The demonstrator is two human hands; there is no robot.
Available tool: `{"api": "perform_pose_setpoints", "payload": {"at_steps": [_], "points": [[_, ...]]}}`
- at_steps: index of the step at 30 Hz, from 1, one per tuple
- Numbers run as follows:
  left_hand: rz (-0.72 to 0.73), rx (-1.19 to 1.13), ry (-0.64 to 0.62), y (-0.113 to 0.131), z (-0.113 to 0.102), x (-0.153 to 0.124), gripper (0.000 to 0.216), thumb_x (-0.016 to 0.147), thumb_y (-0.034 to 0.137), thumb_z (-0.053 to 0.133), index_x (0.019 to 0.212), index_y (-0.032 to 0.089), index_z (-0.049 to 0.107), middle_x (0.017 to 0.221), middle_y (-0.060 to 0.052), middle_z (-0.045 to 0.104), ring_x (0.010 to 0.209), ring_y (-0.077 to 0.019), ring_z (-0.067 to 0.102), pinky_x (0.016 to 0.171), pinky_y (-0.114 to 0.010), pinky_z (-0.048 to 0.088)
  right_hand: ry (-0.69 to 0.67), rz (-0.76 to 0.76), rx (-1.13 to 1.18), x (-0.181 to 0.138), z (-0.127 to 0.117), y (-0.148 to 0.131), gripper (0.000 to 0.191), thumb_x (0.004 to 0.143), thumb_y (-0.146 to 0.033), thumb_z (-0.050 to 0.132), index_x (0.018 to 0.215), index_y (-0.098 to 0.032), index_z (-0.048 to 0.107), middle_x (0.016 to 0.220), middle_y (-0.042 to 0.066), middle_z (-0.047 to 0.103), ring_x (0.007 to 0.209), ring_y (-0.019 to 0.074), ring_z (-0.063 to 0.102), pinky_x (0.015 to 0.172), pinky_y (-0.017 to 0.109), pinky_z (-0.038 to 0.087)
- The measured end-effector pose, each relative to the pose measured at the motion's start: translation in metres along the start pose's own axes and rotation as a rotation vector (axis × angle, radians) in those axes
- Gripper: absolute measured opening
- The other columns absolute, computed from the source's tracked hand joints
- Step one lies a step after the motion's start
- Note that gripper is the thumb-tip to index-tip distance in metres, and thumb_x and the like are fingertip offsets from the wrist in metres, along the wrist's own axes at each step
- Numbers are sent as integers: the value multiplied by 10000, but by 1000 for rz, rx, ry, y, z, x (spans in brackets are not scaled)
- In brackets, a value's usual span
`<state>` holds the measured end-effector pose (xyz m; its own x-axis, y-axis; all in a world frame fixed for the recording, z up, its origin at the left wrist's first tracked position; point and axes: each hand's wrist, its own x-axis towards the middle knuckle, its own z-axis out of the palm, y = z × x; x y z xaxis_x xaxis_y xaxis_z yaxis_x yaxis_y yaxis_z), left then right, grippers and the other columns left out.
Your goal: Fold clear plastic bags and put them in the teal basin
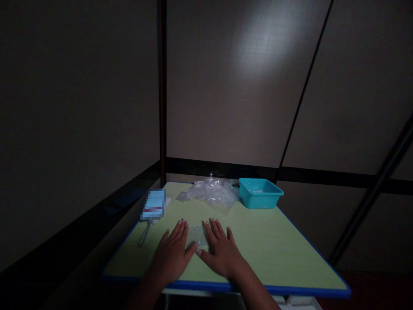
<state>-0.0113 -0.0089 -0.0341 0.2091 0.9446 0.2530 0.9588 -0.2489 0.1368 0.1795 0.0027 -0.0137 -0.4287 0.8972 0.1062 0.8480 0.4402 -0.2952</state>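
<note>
My left hand [174, 253] lies flat on the table, fingers stretched forward and thumb out to the right. Opposite it, my right hand [222, 249] is also flat, its thumb pointing left so that the two thumb tips almost meet. Between the hands a small clear plastic bag [196, 234] rests on the surface, partly hidden at its sides by the fingers. Neither hand grips anything.
A pile of crumpled clear plastic bags [216, 191] lies at the back of the green table [277, 249]. Right of it stands a turquoise basin [260, 199]. A blurred-out blue phone-like item [154, 204] with a cord loop [144, 234] is at the left edge. Walls enclose the back and left.
</note>
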Motion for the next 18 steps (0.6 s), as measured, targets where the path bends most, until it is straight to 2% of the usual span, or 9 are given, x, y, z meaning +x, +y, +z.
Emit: {"api": "perform_pose_setpoints", "payload": {"at_steps": [3,6,9,13,18], "points": [[69,-27,53,2,-4,-2,611,871,540,272,1386,219,204,1453,-55,155,1336,-236,115,1049,-495,156,9,-25,18,-11,-20,18,703,838,-540,345,1406,-268,33,1470,46,62,1339,233,2,1030,537,65],[197,-84,31,2,-10,-4,543,872,517,318,1369,326,211,1455,-4,168,1336,-227,126,1057,-497,116,36,-98,-83,-27,-41,36,520,855,-417,375,1354,-303,289,1452,25,194,1337,239,71,1027,546,46],[219,-139,-24,2,-12,-3,522,866,524,338,1352,370,227,1450,-6,189,1332,-231,142,1048,-515,116,15,-240,-178,-41,-56,44,358,856,-368,392,1188,-312,515,1420,2,292,1322,234,153,1037,524,34],[220,-173,-70,1,-12,-2,482,862,553,318,1323,422,264,1443,-5,209,1332,-231,139,1032,-551,104,-28,-361,-222,-48,-63,41,356,865,-404,386,1167,-288,533,1411,-1,313,1304,218,212,1056,480,47],[219,-182,-92,1,-14,-2,458,865,563,294,1304,431,302,1432,-8,241,1328,-234,155,1027,-567,87,-42,-444,-250,-37,-60,34,391,858,-416,392,1180,-240,528,1398,33,337,1295,215,230,1064,451,47]]}}
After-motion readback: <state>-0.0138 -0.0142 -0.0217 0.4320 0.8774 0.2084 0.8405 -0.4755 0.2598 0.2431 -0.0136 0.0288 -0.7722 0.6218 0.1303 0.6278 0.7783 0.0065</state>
